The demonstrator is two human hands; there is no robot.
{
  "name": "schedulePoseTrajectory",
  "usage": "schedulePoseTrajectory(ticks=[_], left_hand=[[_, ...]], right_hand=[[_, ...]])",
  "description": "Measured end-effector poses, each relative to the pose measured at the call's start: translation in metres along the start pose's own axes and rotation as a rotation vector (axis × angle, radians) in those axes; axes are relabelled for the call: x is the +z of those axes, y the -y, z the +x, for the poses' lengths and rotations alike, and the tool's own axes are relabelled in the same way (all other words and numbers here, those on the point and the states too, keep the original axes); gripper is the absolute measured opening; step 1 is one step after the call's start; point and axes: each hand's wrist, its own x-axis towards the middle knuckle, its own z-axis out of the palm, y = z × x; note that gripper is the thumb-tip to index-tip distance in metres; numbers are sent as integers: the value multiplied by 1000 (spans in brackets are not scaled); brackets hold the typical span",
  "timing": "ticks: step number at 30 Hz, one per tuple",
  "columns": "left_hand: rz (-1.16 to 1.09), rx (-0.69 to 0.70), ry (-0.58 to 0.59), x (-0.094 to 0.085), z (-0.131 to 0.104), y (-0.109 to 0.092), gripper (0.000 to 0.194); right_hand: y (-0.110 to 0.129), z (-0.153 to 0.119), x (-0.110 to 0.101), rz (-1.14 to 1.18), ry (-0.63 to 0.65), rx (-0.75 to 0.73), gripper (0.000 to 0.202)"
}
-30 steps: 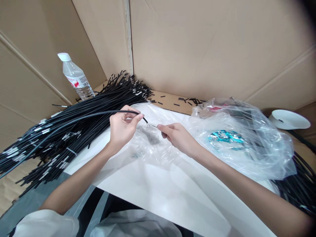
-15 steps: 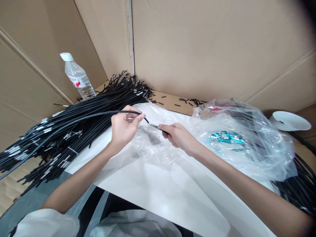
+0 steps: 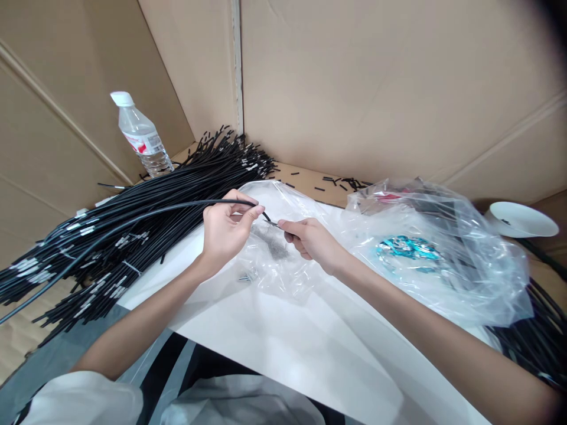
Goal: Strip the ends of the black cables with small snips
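My left hand (image 3: 225,229) is closed, with its thumb and fingers pinching a black cable (image 3: 177,205) close to its end. From there the cable curves away to the lower left, over a pile of others. Held in my closed right hand (image 3: 313,241) is a slim, pointed metal tool (image 3: 273,224), mostly covered by the fingers; its kind I cannot make out. The tool's tip meets the cable's end. Beneath the hands lies a clear plastic bag (image 3: 292,274) with a mass of small grey pieces (image 3: 275,248) in it.
Many black cables (image 3: 146,227) with white labels lie piled at left. Behind them a water bottle (image 3: 144,141) leans. Short black offcuts (image 3: 349,183) lie along the cardboard wall (image 3: 376,88). At right are another plastic bag (image 3: 469,277) with teal packets (image 3: 410,248) and a white bowl (image 3: 525,219).
My right hand has moved slightly left, bringing the tool's tip onto the cable's end. My left hand keeps its pinch on the cable, nearly unmoved.
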Motion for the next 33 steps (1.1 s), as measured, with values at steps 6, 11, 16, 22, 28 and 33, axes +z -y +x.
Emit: schedulePoseTrajectory(ticks=[6, 11, 16, 22, 28, 33], left_hand=[[28, -11, 12, 1, -1, 2, 16], [53, -13, 22, 1, -1, 4, 16], [89, -2, 43, 1, -3, 1, 12], [92, -8, 57, 0, -2, -4, 11], [73, -12, 53, 1, -2, -1, 11], [58, -31, 55, 2, -3, 2, 10]], right_hand=[[-5, 4, 7, 122, 13, 59, 42], [-12, 7, 9, 95, -34, -2, 41], [-12, 5, 9, 101, -30, 28, 42], [-9, 0, 7, 128, 3, 89, 43], [-6, 1, 8, 142, 43, 131, 43], [-6, 4, 14, 96, -2, 112, 45]])
